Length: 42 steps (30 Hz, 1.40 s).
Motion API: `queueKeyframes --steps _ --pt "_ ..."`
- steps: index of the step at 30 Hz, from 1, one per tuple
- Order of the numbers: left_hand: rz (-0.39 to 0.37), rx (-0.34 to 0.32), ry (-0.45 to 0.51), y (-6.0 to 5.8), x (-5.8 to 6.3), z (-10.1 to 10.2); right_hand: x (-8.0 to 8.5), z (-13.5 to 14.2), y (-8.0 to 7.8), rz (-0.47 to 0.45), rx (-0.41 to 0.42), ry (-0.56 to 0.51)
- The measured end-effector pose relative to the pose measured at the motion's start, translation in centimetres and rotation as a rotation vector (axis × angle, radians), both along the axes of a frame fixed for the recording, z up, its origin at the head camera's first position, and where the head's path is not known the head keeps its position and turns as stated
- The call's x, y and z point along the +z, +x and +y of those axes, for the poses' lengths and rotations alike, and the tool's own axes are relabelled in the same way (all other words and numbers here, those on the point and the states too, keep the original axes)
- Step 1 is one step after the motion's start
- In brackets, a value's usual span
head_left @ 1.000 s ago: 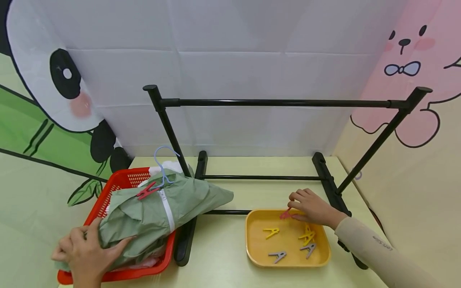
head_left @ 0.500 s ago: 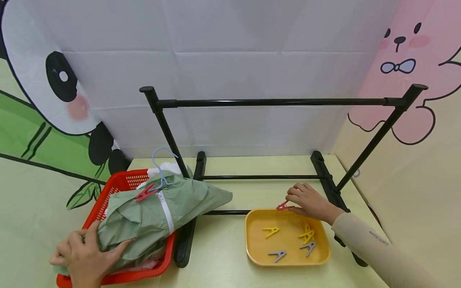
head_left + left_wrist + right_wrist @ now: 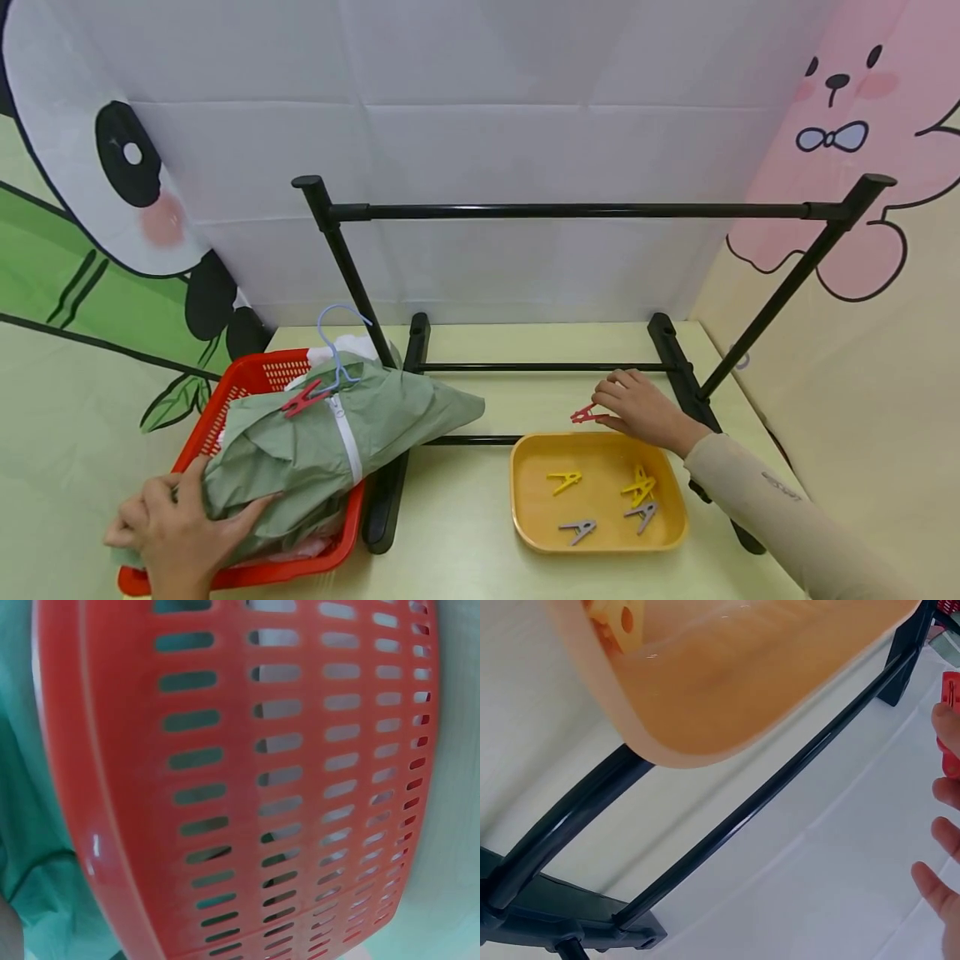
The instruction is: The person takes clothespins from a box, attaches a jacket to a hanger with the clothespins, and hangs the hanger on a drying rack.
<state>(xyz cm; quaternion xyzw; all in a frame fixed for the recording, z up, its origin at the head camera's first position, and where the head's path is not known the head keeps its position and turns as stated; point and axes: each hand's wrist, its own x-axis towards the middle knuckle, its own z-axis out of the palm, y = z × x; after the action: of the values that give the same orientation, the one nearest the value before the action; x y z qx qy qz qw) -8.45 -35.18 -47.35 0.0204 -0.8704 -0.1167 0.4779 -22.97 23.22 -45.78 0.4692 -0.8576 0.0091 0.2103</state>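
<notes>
In the head view my right hand (image 3: 645,408) pinches a red clothespin (image 3: 583,414) just above the far rim of the yellow tray (image 3: 525,533). The right wrist view shows the same clothespin (image 3: 949,686) at its right edge, between thumb and fingers. At lower left, my left hand (image 3: 176,521) rests with spread fingers on a green zip jacket (image 3: 270,454) that lies over a red basket (image 3: 277,572). A blue hanger (image 3: 330,333) sticks out of the jacket's collar, and a second red clothespin (image 3: 306,398) is by the hanger. The left wrist view is mostly filled by the basket's slotted wall (image 3: 120,825).
Yellow clothespins (image 3: 564,482) and grey clothespins (image 3: 577,531) lie in the tray. A black rack (image 3: 577,212) spans the table (image 3: 450,517) behind it, its left foot beside the basket. White cloth shows at the basket's back. A printed backdrop (image 3: 465,158) stands behind.
My right hand has lifted the red clothespin out of the tray and moved it slightly back and left. The left hand and the jacket have stayed in place.
</notes>
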Motion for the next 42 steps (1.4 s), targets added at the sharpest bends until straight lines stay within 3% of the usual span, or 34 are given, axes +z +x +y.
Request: queueKeyframes --steps 2,8,17,23,35,42 --pt "0.017 -0.004 0.005 -0.1 0.0 0.0 0.0 -0.1 -0.1 0.011 -0.002 -0.005" --pt "-0.030 0.003 0.008 0.1 0.1 0.1 0.1 -0.5 -0.5 0.015 -0.005 -0.026" --pt "0.027 -0.004 0.008 -0.1 0.1 0.0 0.4 -1.3 -1.0 0.041 -0.016 -0.028" --pt "0.023 -0.012 0.019 -0.1 -0.2 0.0 0.5 -2.1 -1.2 0.016 -0.046 -0.001" --pt "-0.008 -0.011 0.028 0.0 -0.2 0.0 0.9 -4.1 -1.1 0.057 -0.070 -0.010" --pt "0.023 -0.017 0.051 -0.1 -0.3 0.1 1.1 -5.1 -1.2 0.074 -0.094 0.017"
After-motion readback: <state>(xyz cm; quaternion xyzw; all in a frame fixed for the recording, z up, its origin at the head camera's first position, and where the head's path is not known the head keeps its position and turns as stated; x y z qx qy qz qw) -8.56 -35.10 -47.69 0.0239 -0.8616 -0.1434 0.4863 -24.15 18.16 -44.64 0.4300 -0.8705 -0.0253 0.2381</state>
